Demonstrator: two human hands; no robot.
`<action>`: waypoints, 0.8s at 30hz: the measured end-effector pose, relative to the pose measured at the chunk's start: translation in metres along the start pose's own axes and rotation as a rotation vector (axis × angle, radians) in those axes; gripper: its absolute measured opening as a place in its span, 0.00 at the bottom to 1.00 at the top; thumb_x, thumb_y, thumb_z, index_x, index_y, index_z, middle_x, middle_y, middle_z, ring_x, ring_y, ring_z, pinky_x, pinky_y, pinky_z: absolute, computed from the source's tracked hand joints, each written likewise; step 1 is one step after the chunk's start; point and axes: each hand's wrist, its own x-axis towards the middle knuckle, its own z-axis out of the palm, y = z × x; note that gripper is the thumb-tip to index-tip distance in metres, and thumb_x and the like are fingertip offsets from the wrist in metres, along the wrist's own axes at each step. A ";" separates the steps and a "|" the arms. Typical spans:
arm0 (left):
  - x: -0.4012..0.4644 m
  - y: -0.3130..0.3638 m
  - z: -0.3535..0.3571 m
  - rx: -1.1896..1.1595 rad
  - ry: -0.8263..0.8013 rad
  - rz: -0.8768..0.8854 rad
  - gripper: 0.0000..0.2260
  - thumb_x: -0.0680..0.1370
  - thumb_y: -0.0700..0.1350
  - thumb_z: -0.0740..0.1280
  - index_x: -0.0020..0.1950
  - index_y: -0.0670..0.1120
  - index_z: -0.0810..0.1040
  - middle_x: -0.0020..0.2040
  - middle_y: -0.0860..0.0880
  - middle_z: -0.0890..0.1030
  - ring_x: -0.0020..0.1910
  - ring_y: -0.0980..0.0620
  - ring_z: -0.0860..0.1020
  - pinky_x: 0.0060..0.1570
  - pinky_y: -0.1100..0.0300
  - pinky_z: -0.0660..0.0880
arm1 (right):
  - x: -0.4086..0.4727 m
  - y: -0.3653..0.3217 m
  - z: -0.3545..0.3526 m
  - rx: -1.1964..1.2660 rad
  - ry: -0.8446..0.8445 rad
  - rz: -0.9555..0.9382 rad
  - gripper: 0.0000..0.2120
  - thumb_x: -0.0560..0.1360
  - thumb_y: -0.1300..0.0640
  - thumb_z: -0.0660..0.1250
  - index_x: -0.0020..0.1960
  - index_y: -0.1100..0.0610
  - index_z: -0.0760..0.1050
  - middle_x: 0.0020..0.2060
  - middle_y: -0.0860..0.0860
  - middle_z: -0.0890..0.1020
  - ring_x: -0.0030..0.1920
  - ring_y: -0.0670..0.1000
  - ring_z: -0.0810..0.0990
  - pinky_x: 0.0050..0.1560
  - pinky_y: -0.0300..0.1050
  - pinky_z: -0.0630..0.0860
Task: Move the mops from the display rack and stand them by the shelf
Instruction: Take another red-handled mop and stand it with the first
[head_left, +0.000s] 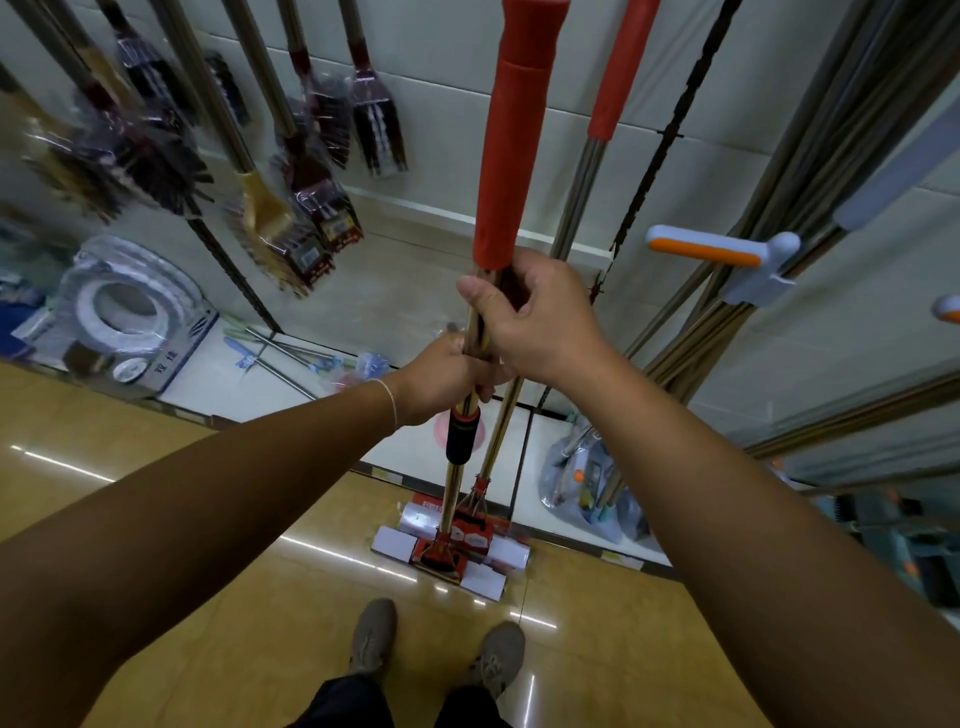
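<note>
- Here the gold-shafted sponge mop with the red grip sleeve (511, 156) stands near-upright, its head on the tan floor (208, 571) at the shelf's front edge.
- Right hand (535, 317) grips just under the sleeve; left hand (447, 374) grips lower.
- A second red-sleeved mop (597, 171) leans just behind.

Hanging brooms (311, 171) crowd left — poles (727, 312) block right.

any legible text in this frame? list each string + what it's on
"双佳": on the boxed toilet seat pack, lower left.
Red label on the mop heads: print too small to read.
Labels on the hanging brushes: blurred, unreadable.
Shelf-edge price tags: too small to read.
Nothing else legible.
</note>
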 end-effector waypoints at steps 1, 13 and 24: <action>-0.002 -0.001 0.001 -0.004 -0.002 -0.001 0.05 0.70 0.38 0.65 0.34 0.45 0.76 0.31 0.47 0.74 0.35 0.51 0.74 0.42 0.56 0.72 | -0.003 -0.001 0.001 0.001 0.008 0.003 0.10 0.76 0.49 0.70 0.51 0.55 0.78 0.41 0.54 0.83 0.43 0.54 0.82 0.48 0.56 0.80; -0.032 -0.015 -0.019 -0.069 -0.158 0.059 0.20 0.74 0.33 0.64 0.28 0.53 0.79 0.27 0.57 0.76 0.29 0.61 0.74 0.32 0.67 0.73 | -0.038 -0.029 0.035 0.039 0.156 0.069 0.03 0.76 0.54 0.71 0.49 0.52 0.78 0.43 0.56 0.84 0.44 0.54 0.82 0.45 0.45 0.78; -0.098 -0.027 -0.019 0.016 -0.170 0.132 0.16 0.74 0.36 0.64 0.32 0.55 0.80 0.27 0.58 0.78 0.29 0.62 0.74 0.32 0.67 0.74 | -0.106 -0.056 0.071 0.003 0.251 0.086 0.08 0.77 0.52 0.68 0.54 0.53 0.79 0.45 0.51 0.84 0.48 0.50 0.83 0.52 0.48 0.81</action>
